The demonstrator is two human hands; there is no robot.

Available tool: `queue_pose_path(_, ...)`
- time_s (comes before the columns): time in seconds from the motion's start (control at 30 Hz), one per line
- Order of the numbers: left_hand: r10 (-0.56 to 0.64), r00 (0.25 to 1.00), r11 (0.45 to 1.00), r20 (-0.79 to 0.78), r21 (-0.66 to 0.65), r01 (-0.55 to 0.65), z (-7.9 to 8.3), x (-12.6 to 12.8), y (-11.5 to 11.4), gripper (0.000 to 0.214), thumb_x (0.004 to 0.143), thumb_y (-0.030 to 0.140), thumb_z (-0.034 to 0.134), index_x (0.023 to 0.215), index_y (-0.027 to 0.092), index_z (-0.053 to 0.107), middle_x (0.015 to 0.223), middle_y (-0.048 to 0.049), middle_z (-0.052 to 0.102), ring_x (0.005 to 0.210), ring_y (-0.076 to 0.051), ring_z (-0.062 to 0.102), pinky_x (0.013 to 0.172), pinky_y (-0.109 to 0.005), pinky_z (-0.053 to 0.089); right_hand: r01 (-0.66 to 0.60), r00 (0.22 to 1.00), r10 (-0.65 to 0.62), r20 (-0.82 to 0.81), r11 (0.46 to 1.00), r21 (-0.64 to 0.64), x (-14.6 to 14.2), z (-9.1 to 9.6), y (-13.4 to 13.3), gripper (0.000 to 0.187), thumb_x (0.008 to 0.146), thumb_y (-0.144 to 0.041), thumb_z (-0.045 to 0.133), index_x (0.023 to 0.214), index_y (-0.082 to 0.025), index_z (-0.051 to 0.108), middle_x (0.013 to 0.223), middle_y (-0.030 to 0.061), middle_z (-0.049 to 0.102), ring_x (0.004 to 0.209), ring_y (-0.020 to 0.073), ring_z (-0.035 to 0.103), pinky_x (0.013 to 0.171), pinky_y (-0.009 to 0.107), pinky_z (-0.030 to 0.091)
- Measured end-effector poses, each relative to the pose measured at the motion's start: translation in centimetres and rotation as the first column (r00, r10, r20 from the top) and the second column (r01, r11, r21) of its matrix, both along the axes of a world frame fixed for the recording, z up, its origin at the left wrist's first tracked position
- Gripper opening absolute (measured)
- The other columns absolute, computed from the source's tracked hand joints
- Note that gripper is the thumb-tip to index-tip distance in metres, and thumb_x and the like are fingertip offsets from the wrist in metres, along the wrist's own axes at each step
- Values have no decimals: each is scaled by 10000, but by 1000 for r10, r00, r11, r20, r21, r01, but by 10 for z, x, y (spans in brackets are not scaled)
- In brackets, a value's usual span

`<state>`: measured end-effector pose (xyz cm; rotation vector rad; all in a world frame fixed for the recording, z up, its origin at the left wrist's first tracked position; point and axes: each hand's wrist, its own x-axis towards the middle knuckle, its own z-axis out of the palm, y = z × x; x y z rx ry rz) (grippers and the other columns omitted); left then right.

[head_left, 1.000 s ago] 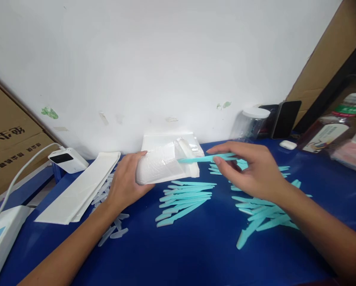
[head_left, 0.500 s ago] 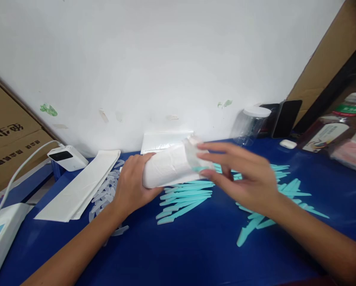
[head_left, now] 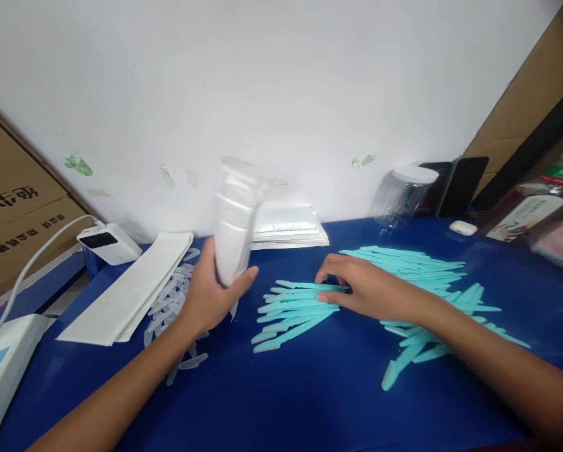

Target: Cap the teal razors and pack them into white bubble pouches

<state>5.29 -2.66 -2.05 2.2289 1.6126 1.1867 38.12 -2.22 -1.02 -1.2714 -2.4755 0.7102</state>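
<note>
My left hand (head_left: 213, 292) grips a white plastic pouch (head_left: 235, 220) by its lower end and holds it upright above the blue table (head_left: 281, 389). My right hand (head_left: 363, 289) rests low on the table, its fingertips pinching the ends of the teal plastic sticks in the small pile (head_left: 293, 307) at the middle. A larger spread of teal sticks (head_left: 422, 276) lies behind and under my right forearm. Clear plastic caps (head_left: 171, 304) lie heaped beside my left wrist.
A stack of flat white pouches (head_left: 290, 227) lies by the wall. A folded white sheet (head_left: 130, 292) and a power bank (head_left: 109, 243) with cable sit at the left. A clear jar (head_left: 401, 198), phones (head_left: 460, 185), an earbud case (head_left: 462, 228) and bottles stand at the right. Cardboard boxes flank both sides.
The left hand tipped the pouch from lying sideways to upright. The right hand left the pouch mouth and dropped to the middle pile of teal sticks.
</note>
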Motion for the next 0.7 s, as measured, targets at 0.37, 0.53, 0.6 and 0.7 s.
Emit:
queue_pose_path(0.37, -106, 991, 977, -79, -196, 89, 3, 5, -1, 612, 948, 496, 724, 1469, 280, 486, 1311, -93, 676, 1031, -307, 697, 751, -396, 584, 5, 999, -8, -36, 996, -86, 4, -2, 3, 312, 1064, -511, 569, 985, -230, 680, 1030, 92, 684, 947, 257, 605, 773, 388, 462)
queue_pose_path(0.53, -18, 977, 1000, -212, -12, 16, 15, -10, 4, 630, 894, 459, 756, 1445, 250, 533, 1312, -102, 697, 1112, -347, 693, 867, -460, 585, -7, 999, 4, -43, 996, -85, 4, -1, 4, 318, 1069, -509, 564, 964, -225, 661, 1000, 90, 680, 927, 254, 592, 765, 382, 450)
queue_pose_path(0.6, 26, 968, 998, -248, 64, -11, 20, -17, 6, 645, 875, 424, 762, 1451, 242, 536, 1334, -110, 697, 1144, -359, 688, 902, -477, 581, -6, 999, 3, -45, 997, -76, 4, 0, 4, 319, 1075, -509, 555, 971, -225, 656, 1009, 87, 678, 924, 249, 593, 774, 381, 451)
queue_pose_path(0.7, 75, 952, 992, -295, 119, -41, 24, -25, 10, 667, 868, 417, 757, 1465, 230, 524, 1360, -131, 691, 1161, -374, 685, 908, -491, 581, 4, 999, -6, -44, 999, -42, 7, 1, 6, 322, 1086, -504, 535, 965, -226, 643, 1032, 87, 683, 934, 247, 606, 784, 375, 455)
